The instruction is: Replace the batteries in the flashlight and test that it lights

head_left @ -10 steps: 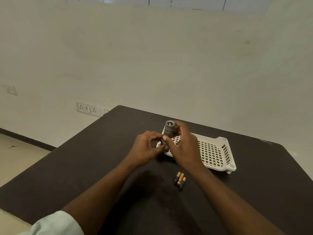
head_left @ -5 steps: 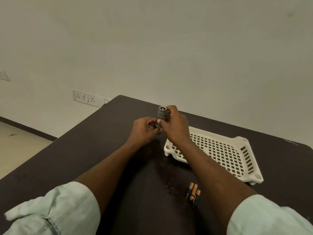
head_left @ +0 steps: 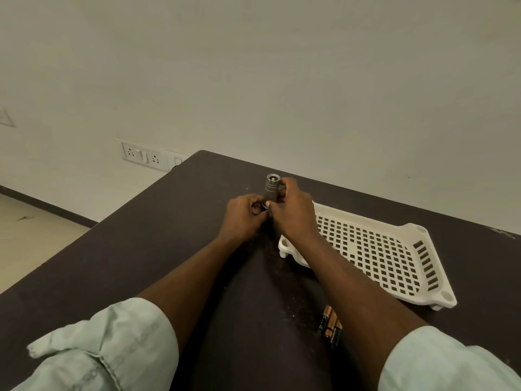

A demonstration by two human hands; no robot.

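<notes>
A small grey metal flashlight (head_left: pixel 271 189) is held upright above the dark table (head_left: pixel 141 249), its lens end pointing up and away. My right hand (head_left: pixel 293 213) wraps its body from the right. My left hand (head_left: pixel 245 215) pinches the flashlight's lower end, where a ring-like end cap shows between the fingertips. Whether the cap is attached or loose I cannot tell. Three black-and-copper batteries (head_left: pixel 329 327) lie side by side on the table near my right forearm.
A white perforated plastic tray (head_left: pixel 380 249) sits on the table to the right of my hands. The table's left edge drops to a pale floor. A wall with a socket plate (head_left: pixel 141 156) stands behind the table.
My hands and the flashlight have stayed together. The view has tilted down, so my sleeves and forearms fill more of the frame. My left fingers have shifted slightly on the flashlight's lower end.
</notes>
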